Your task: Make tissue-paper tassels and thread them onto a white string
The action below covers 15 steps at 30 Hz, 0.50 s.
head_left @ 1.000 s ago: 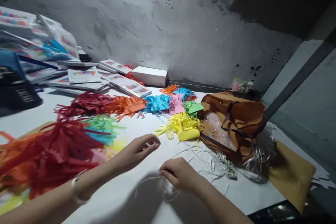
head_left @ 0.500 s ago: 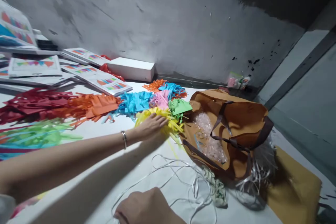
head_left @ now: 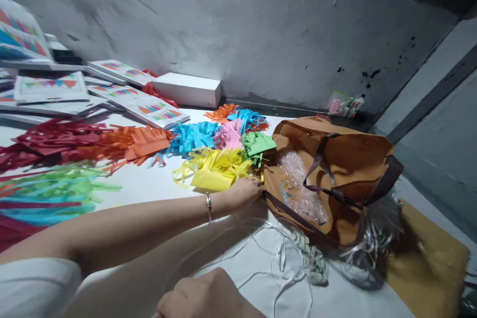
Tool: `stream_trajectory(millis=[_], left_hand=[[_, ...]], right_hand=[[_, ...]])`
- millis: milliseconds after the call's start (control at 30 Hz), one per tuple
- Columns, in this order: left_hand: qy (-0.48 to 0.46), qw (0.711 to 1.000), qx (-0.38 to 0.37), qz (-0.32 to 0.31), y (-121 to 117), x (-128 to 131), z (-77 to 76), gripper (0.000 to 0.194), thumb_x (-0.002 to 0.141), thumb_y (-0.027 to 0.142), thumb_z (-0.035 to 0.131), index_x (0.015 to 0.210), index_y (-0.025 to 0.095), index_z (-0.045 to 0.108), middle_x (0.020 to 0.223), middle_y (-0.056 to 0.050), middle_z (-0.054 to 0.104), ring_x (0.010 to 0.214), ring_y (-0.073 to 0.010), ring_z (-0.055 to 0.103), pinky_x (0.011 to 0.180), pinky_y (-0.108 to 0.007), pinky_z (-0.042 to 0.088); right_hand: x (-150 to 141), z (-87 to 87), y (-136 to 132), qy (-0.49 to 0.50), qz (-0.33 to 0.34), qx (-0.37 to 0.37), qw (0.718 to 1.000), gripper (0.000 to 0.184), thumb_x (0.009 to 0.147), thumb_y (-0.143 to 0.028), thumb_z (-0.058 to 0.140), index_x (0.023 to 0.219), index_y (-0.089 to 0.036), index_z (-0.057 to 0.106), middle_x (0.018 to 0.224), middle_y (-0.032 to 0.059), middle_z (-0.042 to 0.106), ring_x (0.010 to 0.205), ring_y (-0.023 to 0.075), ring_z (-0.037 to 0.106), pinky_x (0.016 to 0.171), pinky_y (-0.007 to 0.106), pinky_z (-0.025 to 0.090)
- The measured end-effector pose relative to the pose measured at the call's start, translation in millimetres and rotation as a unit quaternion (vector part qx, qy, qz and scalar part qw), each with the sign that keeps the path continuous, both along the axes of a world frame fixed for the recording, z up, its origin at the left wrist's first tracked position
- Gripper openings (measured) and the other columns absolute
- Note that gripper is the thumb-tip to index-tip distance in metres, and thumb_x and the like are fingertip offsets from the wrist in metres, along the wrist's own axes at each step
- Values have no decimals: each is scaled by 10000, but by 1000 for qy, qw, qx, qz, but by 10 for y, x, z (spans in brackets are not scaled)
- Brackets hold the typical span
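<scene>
My left hand [head_left: 244,194] reaches across the table to the near-left edge of an open brown tote bag [head_left: 357,169]. Its fingers are closed at the bag's edge. A bundle of yellow tissue fringe [head_left: 216,169] lies just beyond that wrist, with green fringe [head_left: 260,144] touching the bag. Curled closed at the bottom of the view is my right hand [head_left: 206,295]; its fingertips are hidden, so what it holds cannot be seen. Thin white string [head_left: 281,258] lies in loose loops beside it.
Blue fringe [head_left: 194,137], pink fringe [head_left: 231,134] and orange fringe [head_left: 147,141] line the table. Printed boxes [head_left: 48,88] pile up at left; a plain white box [head_left: 190,90] stands by the wall. A crumpled scrunchie-like cloth [head_left: 315,261] lies before the bag.
My left hand has left the yellow fringe and moved right and nearer, to the bag's edge. The yellow bundle now lies uncovered. My right hand stays low and closed.
</scene>
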State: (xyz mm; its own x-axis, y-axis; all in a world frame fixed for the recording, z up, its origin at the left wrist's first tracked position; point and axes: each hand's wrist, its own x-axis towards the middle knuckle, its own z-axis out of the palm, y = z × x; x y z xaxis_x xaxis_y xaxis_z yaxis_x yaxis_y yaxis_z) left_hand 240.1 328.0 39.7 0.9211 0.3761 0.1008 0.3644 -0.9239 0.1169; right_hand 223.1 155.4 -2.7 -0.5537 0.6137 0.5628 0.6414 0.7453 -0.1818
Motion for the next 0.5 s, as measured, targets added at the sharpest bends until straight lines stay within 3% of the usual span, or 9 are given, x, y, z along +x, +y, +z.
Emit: stream_trajectory(millis=[100,233,367,500], left_hand=[[15,1000,-19,13,107,117,-40,179,836,77,541,786,109,709,858,-141,701,785,-242,660,734,-333,528],[10,997,-72,32,143,70,24,127,741,47,600,786,113,699,839,-125,702,771,-243,650,708,-318,505],[-16,983,-169,67,137,-164,120,84,659,65,627,697,133,657,685,-46,644,614,-168,566,582,-256,438],[-67,946,-307,79,110,-499,181,75,713,156,585,763,143,640,635,19,566,550,-109,491,509,-203,374]], right_hand=[[10,76,-25,-8,-7,7,1000,179,942,-305,527,784,-224,506,607,-58,611,468,109,557,356,284,206],[11,114,-44,-23,-17,12,1000,209,954,-295,500,759,-221,500,618,-45,628,482,114,579,350,290,235],[37,105,-30,-14,-9,14,1000,181,959,-286,470,801,-218,528,641,-45,632,498,117,582,361,288,270],[90,131,-2,10,-7,19,1000,152,938,-258,463,819,-213,548,645,-35,619,501,124,571,390,288,298]])
